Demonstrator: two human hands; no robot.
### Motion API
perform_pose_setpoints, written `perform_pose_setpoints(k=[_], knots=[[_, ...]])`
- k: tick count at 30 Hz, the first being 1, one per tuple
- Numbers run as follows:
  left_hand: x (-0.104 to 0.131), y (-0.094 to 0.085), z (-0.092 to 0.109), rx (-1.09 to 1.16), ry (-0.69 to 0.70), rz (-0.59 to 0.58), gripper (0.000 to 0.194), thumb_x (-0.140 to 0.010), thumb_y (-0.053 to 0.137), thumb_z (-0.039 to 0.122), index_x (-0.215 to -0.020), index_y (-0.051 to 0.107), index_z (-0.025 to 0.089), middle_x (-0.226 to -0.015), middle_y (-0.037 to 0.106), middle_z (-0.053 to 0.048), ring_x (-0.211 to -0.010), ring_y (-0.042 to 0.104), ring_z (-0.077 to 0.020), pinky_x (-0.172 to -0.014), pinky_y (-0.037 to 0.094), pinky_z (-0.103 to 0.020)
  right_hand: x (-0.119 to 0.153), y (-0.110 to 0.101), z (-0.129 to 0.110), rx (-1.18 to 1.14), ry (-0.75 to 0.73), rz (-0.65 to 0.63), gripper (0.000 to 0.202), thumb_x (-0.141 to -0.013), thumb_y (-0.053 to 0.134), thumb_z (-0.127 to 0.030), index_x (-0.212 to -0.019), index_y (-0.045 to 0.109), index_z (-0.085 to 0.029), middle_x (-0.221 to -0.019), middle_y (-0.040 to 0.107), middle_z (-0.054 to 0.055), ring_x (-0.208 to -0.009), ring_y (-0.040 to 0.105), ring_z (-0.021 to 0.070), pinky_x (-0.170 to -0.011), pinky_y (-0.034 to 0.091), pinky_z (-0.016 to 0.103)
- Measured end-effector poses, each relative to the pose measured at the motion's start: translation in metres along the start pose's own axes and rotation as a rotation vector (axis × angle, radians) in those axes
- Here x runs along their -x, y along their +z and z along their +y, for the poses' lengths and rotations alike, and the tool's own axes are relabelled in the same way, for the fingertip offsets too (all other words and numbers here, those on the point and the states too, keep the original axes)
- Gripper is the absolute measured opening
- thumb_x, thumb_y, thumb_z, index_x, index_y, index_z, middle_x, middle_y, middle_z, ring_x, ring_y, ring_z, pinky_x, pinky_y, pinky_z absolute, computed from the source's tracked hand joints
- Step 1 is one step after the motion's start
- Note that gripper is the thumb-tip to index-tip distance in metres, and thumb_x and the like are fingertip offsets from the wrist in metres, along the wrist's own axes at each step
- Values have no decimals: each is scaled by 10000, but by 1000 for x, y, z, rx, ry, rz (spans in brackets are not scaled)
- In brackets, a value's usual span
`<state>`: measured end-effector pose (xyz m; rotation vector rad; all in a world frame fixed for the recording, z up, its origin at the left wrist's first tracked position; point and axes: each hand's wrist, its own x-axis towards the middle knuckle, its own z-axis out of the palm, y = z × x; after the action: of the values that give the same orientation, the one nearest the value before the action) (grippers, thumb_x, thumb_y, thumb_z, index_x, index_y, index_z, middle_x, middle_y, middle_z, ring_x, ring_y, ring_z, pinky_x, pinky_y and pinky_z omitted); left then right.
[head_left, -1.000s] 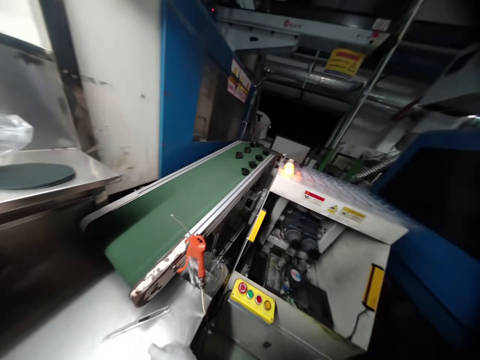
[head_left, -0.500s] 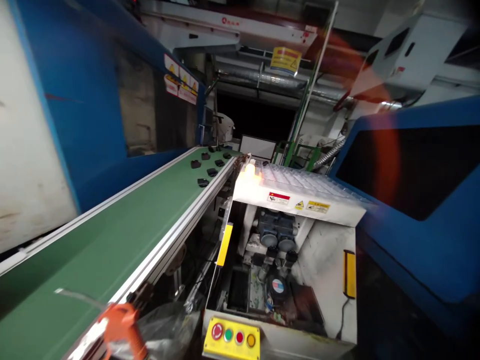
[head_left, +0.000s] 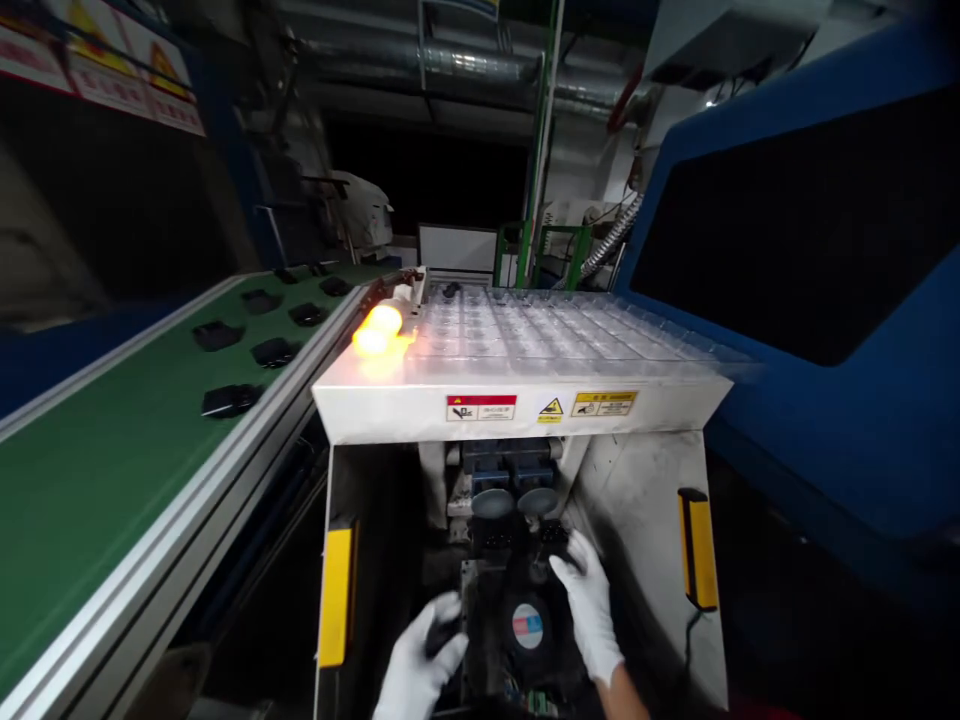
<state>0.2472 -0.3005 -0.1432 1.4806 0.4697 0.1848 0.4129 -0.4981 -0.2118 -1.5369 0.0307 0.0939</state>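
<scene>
Both hands, in white gloves, reach down into the open bay of a white machine housing, at 6 o'clock in the head view. The left hand curls its fingers around a small dark part at about 7 o'clock of the bay; the fingers are closed on it, though the part is too dark to name more closely. The right hand lies at 5 o'clock of the bay, palm down and fingers spread and loose, resting on or just over the dark machinery; whether it grips anything cannot be told.

Between the two hands sits a round black unit with a red, white and blue label. Just above it, toward 12 o'clock, two dark round caps stand side by side under a blue block.

Yellow strips flank the bay: one at 9 o'clock, one at 3 o'clock. On top of the housing lies a clear plastic tray with rows of pockets, and warning stickers line its front edge. An amber lamp glows at the housing's 10 o'clock corner.

At 9 o'clock runs a green conveyor belt with several small black parts on its far end. A blue machine casing with a dark window fills 3 o'clock.
</scene>
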Motion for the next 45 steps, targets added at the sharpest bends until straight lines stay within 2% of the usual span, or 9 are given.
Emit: perform_pose_setpoints(k=[4,8,13,29,33,36,40,43,45], knots=[[-100,38,0,67,71,-238,556,-618,841,418,-1098,679,190,-1099,716,-80,-1093,619,-275,-1042,446,-412,-47,-6,-24,-16,38,-315,421,-568,741,-162,-979,664,-212,-972,723,22,-930,654,228,-891,497,357],[-142,59,-4,67,61,-414,406,-616,848,381,-932,729,155,-918,720,-68,-869,632,-217,-846,505,-337,-64,-2,-31,28,49,-441,339,-487,751,-53,-788,720,-207,-844,740,7,-872,654,223,-895,470,357],[-150,69,-3,37,57,-501,246,-669,814,314,-740,690,113,-692,619,-19,-652,510,-126,-629,428,-257,-64,8,-22,17,49,-343,333,-463,663,26,-693,688,-213,-696,713,-29,-744,637,177,-803,471,316],[-149,82,-13,110,16,-336,155,-630,804,199,-685,675,133,-686,639,-18,-669,569,-159,-664,500,-295,-65,12,-32,1,-1,-299,250,-482,675,-1,-667,674,-170,-675,699,-32,-699,628,163,-760,477,324],[-150,82,32,153,64,-283,186,-610,827,231,-694,677,160,-692,682,-12,-643,623,-168,-635,551,-282,-72,7,-29,-17,-24,-331,224,-496,754,-58,-689,690,-152,-682,712,-10,-672,640,161,-729,500,338],[-141,80,126,40,480,-301,191,-616,839,158,-727,688,199,-737,711,17,-684,667,-151,-686,567,-233,-72,-2,-63,-81,-124,-302,181,-530,803,-190,-661,679,-178,-631,688,-24,-644,636,167,-736,518,357],[-89,68,220,-187,843,-488,176,-662,826,164,-784,716,227,-783,734,17,-694,696,-175,-659,589,-253,-49,-11,-180,-77,-397,-416,185,-545,829,-204,-656,681,-209,-660,687,-22,-768,663,211,-809,518,365],[-14,32,199,-230,713,-553,280,-646,797,69,-805,687,272,-745,718,17,-684,680,-199,-672,585,-303,-1,-9,-252,130,-630,-530,200,-624,803,-144,-786,722,-229,-795,727,-11,-806,671,205,-794,523,340],[46,-3,151,-238,388,-438,311,-657,792,122,-898,692,293,-847,735,-14,-730,676,-223,-695,578,-335,46,-4,-254,243,-749,-531,224,-669,785,-152,-837,703,-276,-826,730,-10,-808,673,208,-808,525,357]])
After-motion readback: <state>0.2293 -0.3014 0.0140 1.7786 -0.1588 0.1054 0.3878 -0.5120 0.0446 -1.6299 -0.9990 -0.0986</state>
